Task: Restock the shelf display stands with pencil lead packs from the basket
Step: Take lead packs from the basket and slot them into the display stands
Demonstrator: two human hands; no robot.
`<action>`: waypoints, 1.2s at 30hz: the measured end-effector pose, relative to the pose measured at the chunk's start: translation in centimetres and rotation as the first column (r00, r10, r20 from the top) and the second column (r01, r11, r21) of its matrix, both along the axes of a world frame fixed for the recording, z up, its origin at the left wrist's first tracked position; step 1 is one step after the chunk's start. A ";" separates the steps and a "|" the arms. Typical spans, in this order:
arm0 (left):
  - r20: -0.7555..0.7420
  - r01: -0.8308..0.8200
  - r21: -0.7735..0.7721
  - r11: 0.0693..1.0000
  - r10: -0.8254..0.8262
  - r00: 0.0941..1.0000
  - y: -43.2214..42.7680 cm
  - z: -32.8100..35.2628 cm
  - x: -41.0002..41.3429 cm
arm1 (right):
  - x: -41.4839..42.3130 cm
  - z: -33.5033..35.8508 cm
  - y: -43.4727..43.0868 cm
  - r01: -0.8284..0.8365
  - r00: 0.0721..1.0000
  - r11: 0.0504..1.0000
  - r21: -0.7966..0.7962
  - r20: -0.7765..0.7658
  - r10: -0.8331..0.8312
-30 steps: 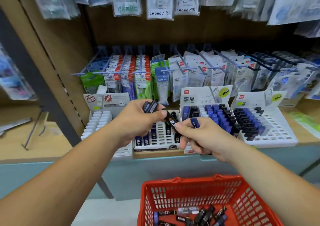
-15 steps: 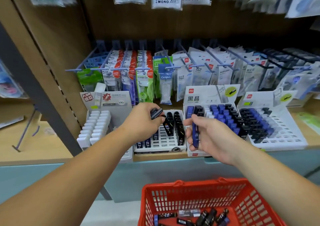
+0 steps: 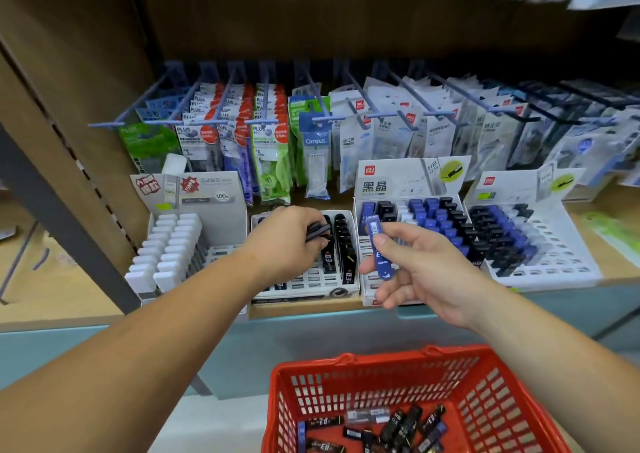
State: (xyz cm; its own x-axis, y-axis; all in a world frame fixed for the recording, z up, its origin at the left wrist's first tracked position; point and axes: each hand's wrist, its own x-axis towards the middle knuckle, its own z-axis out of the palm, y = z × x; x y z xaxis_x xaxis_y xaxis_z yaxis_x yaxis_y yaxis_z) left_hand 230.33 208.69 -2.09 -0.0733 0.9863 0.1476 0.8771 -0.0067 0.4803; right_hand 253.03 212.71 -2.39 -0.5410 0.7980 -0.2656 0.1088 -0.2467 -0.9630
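Shelf [image 3: 311, 308] | hanging packets [image 3: 315, 147] behind stands [image 3: 304, 286] | basket [image 3: 491, 383] below

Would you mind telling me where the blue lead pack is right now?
Head view, centre-right: the blue lead pack is pinched in the right hand, just before the middle stand.

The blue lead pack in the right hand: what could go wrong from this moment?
1. The blue lead pack is pinched only by thumb and fingertips of the right hand; it could slip into the red basket.
2. The left hand holds several black packs over the middle stand; one may drop or knock standing packs.
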 end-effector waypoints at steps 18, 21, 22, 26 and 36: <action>-0.147 -0.051 0.033 0.998 0.055 0.988 -0.2 -0.7 1.0 | -0.3 0.3 -0.5 0.057 0.998 0.998 -0.019 0.015 -0.057; -0.185 -0.040 -0.015 0.999 0.037 0.982 -0.3 -0.4 1.0 | -0.5 0.5 -0.7 0.058 0.998 0.998 -0.017 -0.001 -0.058; -0.135 -0.036 -0.005 0.999 0.035 0.990 -0.4 -0.2 0.9 | -0.5 0.5 -0.8 0.054 0.999 0.998 -0.012 -0.004 -0.054; 0.430 -0.141 0.111 0.984 0.081 0.899 -1.0 1.4 0.7 | -0.9 0.3 -0.7 0.007 1.000 0.998 0.057 0.028 -0.009; 0.628 -0.203 -0.108 0.973 0.225 0.745 -4.4 2.3 -2.5 | -4.8 0.7 -1.7 0.042 0.964 0.999 -0.007 -0.261 -0.043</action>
